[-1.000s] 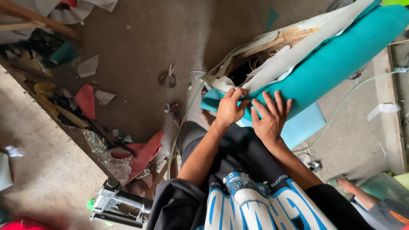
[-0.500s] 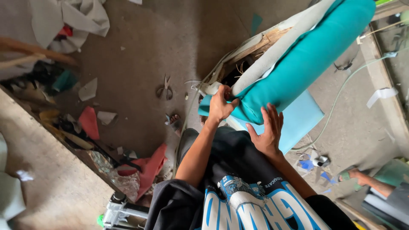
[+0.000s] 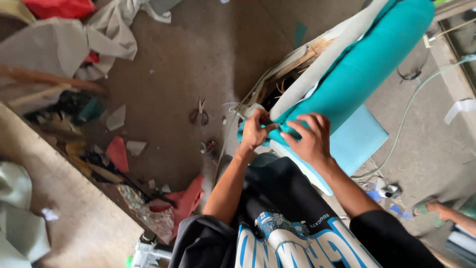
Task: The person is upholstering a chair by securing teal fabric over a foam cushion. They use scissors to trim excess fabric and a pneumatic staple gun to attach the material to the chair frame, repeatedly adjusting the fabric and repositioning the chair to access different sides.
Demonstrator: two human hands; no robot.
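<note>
A padded furniture piece wrapped in teal fabric [image 3: 367, 64] lies tilted on the floor, its wooden frame [image 3: 302, 57] and grey lining showing along the upper left edge. My left hand [image 3: 255, 130] pinches the teal fabric at the piece's near corner, fingers closed on a fold. My right hand [image 3: 311, 140] lies just beside it on the same fabric, fingers curled over the fold and gripping it. A lighter blue panel [image 3: 359, 141] sticks out beneath the piece.
Scissors [image 3: 200, 115] lie on the brown floor left of the frame. Red scraps [image 3: 118, 152], grey cloth [image 3: 99, 37] and wooden sticks [image 3: 44, 83] litter the left side. A metal tool [image 3: 148, 253] sits by my knee. A pale hose [image 3: 414, 104] runs right; another person's foot [image 3: 436, 209] is there.
My right hand has come up from the lower edge of the fabric to beside my left hand. The left hand has stayed at the corner.
</note>
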